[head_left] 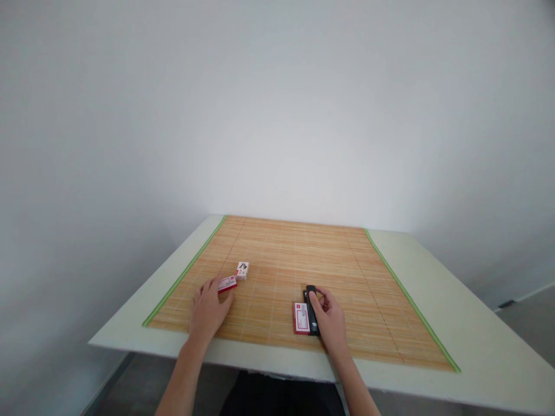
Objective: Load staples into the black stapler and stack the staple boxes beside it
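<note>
My left hand (208,309) lies on the bamboo mat (286,254), fingers stretched, its fingertips touching a small red and white box (227,283). A second small white box (242,270) stands just beyond it. My right hand (330,320) rests on a black stapler (311,306), fingers curled over its right side. A larger red and white box (302,318) lies flat against the stapler's left side.
The mat has green edges and covers a pale table (477,323) set against a white wall (277,104). The table's near edge (277,367) runs just in front of my forearms. Grey floor (529,323) shows at the right.
</note>
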Demonstrator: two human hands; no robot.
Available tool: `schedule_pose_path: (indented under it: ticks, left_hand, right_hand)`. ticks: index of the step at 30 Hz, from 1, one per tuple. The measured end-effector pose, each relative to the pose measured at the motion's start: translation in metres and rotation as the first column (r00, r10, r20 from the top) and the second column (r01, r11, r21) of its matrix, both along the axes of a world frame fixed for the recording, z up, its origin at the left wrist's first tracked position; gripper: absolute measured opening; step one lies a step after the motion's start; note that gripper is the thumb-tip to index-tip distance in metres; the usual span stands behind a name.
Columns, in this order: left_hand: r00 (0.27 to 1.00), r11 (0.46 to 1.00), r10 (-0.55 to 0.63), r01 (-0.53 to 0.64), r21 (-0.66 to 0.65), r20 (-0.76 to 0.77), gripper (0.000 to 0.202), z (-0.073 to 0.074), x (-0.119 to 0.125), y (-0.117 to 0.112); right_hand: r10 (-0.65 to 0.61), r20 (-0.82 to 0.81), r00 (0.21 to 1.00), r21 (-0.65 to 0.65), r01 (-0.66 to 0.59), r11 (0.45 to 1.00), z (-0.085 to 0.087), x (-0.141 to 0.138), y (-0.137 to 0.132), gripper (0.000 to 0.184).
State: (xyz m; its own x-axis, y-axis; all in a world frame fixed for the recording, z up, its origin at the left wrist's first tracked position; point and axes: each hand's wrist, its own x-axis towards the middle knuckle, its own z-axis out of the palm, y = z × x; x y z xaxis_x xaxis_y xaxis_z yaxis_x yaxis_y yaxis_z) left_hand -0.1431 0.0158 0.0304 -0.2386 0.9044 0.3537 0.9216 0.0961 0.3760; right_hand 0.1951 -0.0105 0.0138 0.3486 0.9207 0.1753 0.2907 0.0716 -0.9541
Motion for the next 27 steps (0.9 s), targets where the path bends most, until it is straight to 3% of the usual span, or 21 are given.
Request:
schedule_pose_path:
  ticks: [5,10,15,20,23,27]
  left_hand:
    - [0.988,0.972,-0.152,0.157,-0.173,0.041,0.054,0.003,0.006,-0.015]
    - [0.894,0.865,-0.365,0.429,-0.259,0.261,0.071,0.009,0.028,-0.028]
    - [0.799,0.826,-0.489,0.553,-0.109,0.349,0.053,0.018,0.061,-0.031]
    - [0.640,0.718,-0.651,0.693,0.058,0.409,0.063,0.040,0.109,-0.037]
    - [0.570,0.647,-0.710,0.760,0.063,0.414,0.064,0.050,0.130,-0.038]
    - [0.524,0.585,-0.747,0.811,0.029,0.409,0.064,0.052,0.143,-0.033]
  right_hand:
    - [0.010,0.007,1.000,-0.006,-0.010,1.000,0.000,0.000,-0.001,0.053]
    - [0.007,0.005,1.000,-0.018,-0.007,1.000,-0.001,0.001,-0.001,0.052]
    - [0.007,-0.011,1.000,-0.010,-0.007,1.000,-0.003,0.000,0.001,0.054]
    - [0.008,-0.023,1.000,-0.002,-0.008,1.000,0.000,-0.002,0.000,0.054]
    - [0.022,-0.018,1.000,-0.005,-0.022,1.000,0.003,-0.002,-0.001,0.053]
    - [0.024,-0.031,0.999,-0.017,-0.025,1.000,0.007,-0.002,-0.003,0.054]
